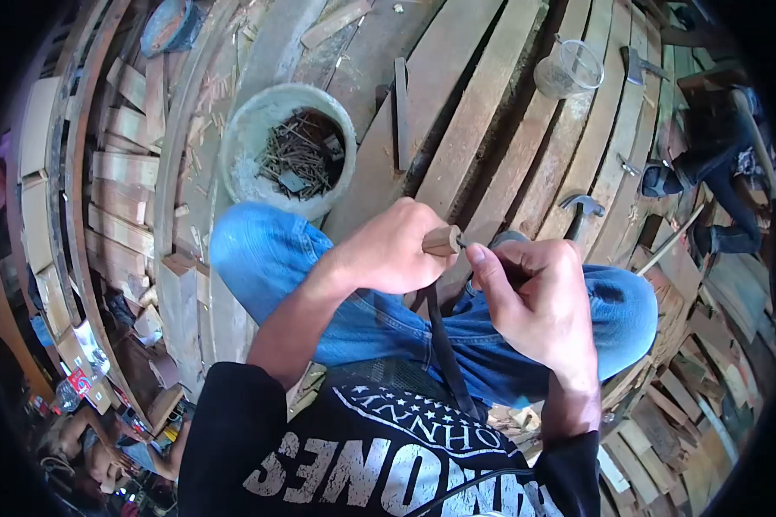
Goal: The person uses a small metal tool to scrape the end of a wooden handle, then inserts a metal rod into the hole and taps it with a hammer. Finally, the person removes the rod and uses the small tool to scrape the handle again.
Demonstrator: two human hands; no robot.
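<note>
My left hand (397, 247) is closed around a short wooden piece (441, 241), whose blunt end sticks out towards the right. My right hand (536, 291) faces it with thumb and fingers pinched together. A small dark tip (463, 241) shows between the wood and my right thumb; what it belongs to is hidden. Beneath my hands a dark strap (440, 345) runs down across my lap. Beyond my left knee stands a whitish bucket (233, 151) holding many nails (297, 155). Past my right hand lies a claw hammer (583, 207) on the planks.
A clear plastic tub (569, 71), a hatchet (636, 65) and a second hammer (629, 164) rest on gapped boards (457, 172). A blue bucket (171, 28) stands far left. One person (716, 189) is at right, another (112, 448) at lower left. Wood offcuts (664, 422) lie at right.
</note>
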